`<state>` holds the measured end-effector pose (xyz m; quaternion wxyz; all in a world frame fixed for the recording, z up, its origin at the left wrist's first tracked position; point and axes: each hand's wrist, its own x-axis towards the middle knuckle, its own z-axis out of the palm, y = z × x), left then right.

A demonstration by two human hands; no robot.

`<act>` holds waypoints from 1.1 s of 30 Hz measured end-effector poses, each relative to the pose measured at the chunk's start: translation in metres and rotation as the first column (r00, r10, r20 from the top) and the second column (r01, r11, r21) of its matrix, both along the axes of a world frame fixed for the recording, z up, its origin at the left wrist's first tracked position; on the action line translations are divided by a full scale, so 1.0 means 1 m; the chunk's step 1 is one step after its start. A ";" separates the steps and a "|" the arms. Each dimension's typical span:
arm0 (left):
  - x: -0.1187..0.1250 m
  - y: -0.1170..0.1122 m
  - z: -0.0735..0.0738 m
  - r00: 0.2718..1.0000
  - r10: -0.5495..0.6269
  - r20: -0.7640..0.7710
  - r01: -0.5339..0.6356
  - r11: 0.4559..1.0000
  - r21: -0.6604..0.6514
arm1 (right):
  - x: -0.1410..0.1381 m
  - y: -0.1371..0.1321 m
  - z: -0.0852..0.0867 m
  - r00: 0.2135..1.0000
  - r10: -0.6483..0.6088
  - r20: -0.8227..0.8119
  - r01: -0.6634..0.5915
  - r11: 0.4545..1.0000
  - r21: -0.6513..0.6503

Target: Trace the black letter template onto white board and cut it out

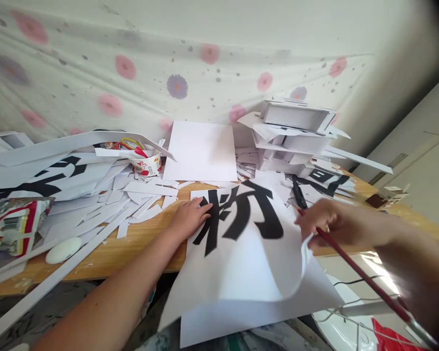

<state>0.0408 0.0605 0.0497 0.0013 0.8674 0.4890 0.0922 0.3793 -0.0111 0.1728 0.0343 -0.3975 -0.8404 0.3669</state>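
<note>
The left hand (190, 217) lies flat, unclenched, on one white paper sheet (249, 273) with a black character, overhanging the brown wooden table's (106, 259) front edge; the right hand (321, 222) clasps one dark-red rod (366, 276). One flowered white cloth (146, 87) hangs behind.

One red-shafted tool (362, 274), one cup (148, 166), one white oval object (63, 250).

A wooden bench (104, 256) is strewn on its left with white paper scraps (142, 214). Its front edge is overhung by a white sheet marked with a black character (237, 268). Toward the back, a blank white panel (201, 151) is placed beside stacked white trays (296, 118).
</note>
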 end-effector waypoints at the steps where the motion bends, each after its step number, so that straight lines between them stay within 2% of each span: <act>1: 0.005 0.016 -0.009 0.999 -0.011 -0.043 0.012 1.000 0.011 | 0.007 -0.008 -0.012 0.999 -0.021 0.039 0.023 0.998 -0.055; 3: 0.008 0.035 -0.023 0.996 -0.016 -0.091 0.017 1.000 0.019 | 0.019 -0.020 -0.033 0.993 -0.060 0.102 0.071 0.991 -0.113; 6: 0.006 0.038 -0.028 0.989 -0.036 -0.141 0.041 0.999 0.033 | 0.034 -0.026 -0.049 0.982 -0.096 0.165 0.118 0.985 -0.128; 8: 0.006 0.034 -0.024 0.984 -0.050 -0.172 0.057 0.998 0.033 | 0.040 -0.020 -0.049 0.988 -0.114 0.104 0.129 0.980 -0.151; 11: 0.011 0.031 -0.017 0.975 -0.069 -0.213 0.075 0.997 0.017 | 0.040 0.001 -0.036 0.987 -0.123 -0.106 0.102 0.978 -0.184; 14: 0.016 0.030 -0.013 0.968 -0.076 -0.240 0.076 0.997 -0.009 | 0.018 0.034 -0.017 0.949 -0.070 -0.309 0.029 0.990 -0.135; 16: 0.017 0.030 -0.013 0.966 -0.077 -0.249 0.073 0.997 -0.021 | -0.009 0.060 -0.009 0.887 -0.133 -0.443 0.084 0.988 -0.129; 18: 0.018 0.028 -0.012 0.965 -0.075 -0.253 0.071 0.997 -0.024 | -0.042 0.087 -0.012 0.847 -0.216 -0.486 0.137 0.971 -0.194; 19: 0.018 0.028 -0.011 0.965 -0.073 -0.253 0.069 0.997 -0.024 | -0.059 0.099 -0.018 0.845 -0.253 -0.471 0.176 0.963 -0.203; 21: 0.018 0.027 -0.011 0.966 -0.065 -0.252 0.062 0.998 -0.021 | -0.092 0.121 -0.040 0.792 -0.355 -0.496 0.303 0.935 -0.184; 25: 0.018 0.025 -0.013 0.970 -0.055 -0.235 0.052 0.998 -0.019 | -0.131 0.145 -0.104 0.682 -0.490 -0.543 0.454 0.866 -0.211; 27: 0.017 0.025 -0.017 0.973 -0.053 -0.223 0.050 0.999 -0.017 | -0.137 0.149 -0.131 0.595 -0.558 -0.578 0.542 0.810 -0.224; 29: 0.016 0.025 -0.020 0.977 -0.044 -0.210 0.041 0.999 -0.016 | -0.136 0.150 -0.149 0.524 -0.596 -0.608 0.608 0.762 -0.223; 31: 0.015 0.026 -0.022 0.980 -0.037 -0.195 0.034 0.999 -0.017 | -0.133 0.149 -0.159 0.488 -0.610 -0.624 0.650 0.731 -0.207; 33: 0.015 0.026 -0.023 0.983 -0.039 -0.180 0.035 0.999 -0.023 | -0.131 0.148 -0.163 0.486 -0.613 -0.623 0.673 0.717 -0.181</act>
